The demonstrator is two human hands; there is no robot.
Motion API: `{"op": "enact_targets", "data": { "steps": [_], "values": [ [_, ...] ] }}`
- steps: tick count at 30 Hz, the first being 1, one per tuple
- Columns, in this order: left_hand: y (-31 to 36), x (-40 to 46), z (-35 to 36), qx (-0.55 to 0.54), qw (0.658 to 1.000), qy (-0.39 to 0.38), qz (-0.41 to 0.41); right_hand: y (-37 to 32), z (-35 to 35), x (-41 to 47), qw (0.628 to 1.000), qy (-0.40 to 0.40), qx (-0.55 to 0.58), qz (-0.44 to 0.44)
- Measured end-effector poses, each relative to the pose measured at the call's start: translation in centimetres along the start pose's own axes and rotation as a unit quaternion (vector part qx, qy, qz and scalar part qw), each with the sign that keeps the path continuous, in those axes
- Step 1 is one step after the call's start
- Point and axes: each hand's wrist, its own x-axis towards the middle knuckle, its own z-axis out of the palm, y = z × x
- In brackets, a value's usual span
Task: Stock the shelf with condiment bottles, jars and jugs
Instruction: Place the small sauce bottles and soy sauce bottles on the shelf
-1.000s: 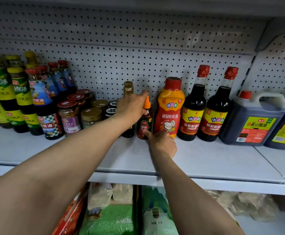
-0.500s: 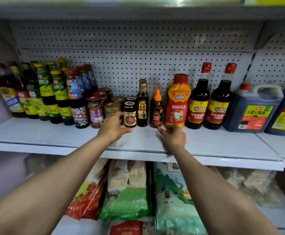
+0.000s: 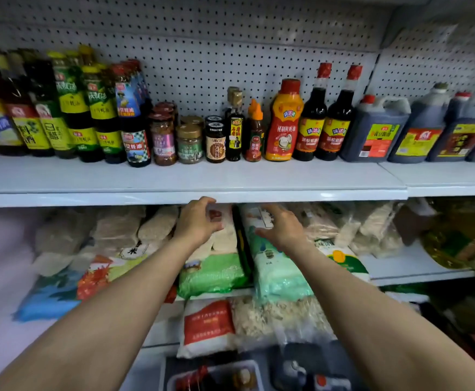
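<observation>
The white shelf [image 3: 191,179] carries a row of condiments against the pegboard. Tall green-labelled bottles [image 3: 69,114] stand at the left, then small jars [image 3: 190,142], a thin dark bottle [image 3: 234,131], a small orange-capped bottle [image 3: 255,134], an orange squeeze bottle [image 3: 282,122], two dark red-capped bottles [image 3: 325,117] and dark jugs [image 3: 376,131] at the right. My left hand [image 3: 198,221] and my right hand [image 3: 282,227] hover below the shelf's front edge, apart from every bottle, fingers relaxed, holding nothing.
Under the shelf lie bags of rice and grain, among them a green bag [image 3: 212,275] and a pale blue one [image 3: 280,277]. A red-and-white bag [image 3: 208,325] lies lower. A tray with bottles [image 3: 213,376] shows at the bottom edge. Yellow oil containers [image 3: 456,232] sit lower right.
Both hands have drawn back from the small orange-capped bottle and dropped below the shelf's edge. The camera has pulled away, showing more of the lower shelves.
</observation>
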Motion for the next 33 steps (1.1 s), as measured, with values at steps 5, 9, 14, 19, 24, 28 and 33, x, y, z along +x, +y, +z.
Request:
{"op": "enact_targets", "data": {
  "steps": [5,9,14,19,24,28,33],
  "values": [
    [-4.6,-5.6,1.1,0.019,0.999,-0.037,-0.019,-0.8,3.7,-5.3,0.996,-0.059,-0.060,0.005],
    [-7.8,-9.5,2.5,0.040,0.993,-0.081,-0.082,-1.1,6.5,-8.8,0.991,-0.104,-0.084,0.002],
    [-10.7,-13.0,3.6,0.074,0.986,-0.109,-0.105,-0.1,9.0,-11.8,0.989,-0.128,-0.076,0.010],
    [-13.1,-15.2,5.3,0.066,0.980,-0.118,-0.147,2.4,11.8,-12.9,0.984,-0.167,-0.053,0.022],
    [-14.2,-16.3,9.4,0.055,0.972,-0.140,-0.183,6.5,15.5,-12.9,0.970,-0.233,-0.040,0.051],
    [-14.5,-16.9,13.9,0.050,0.967,-0.147,-0.200,10.8,17.9,-12.9,0.962,-0.262,-0.032,0.071],
    [-16.2,-17.4,19.5,0.029,0.961,-0.160,-0.224,16.4,21.7,-12.9,0.950,-0.296,-0.031,0.098]
  ]
}}
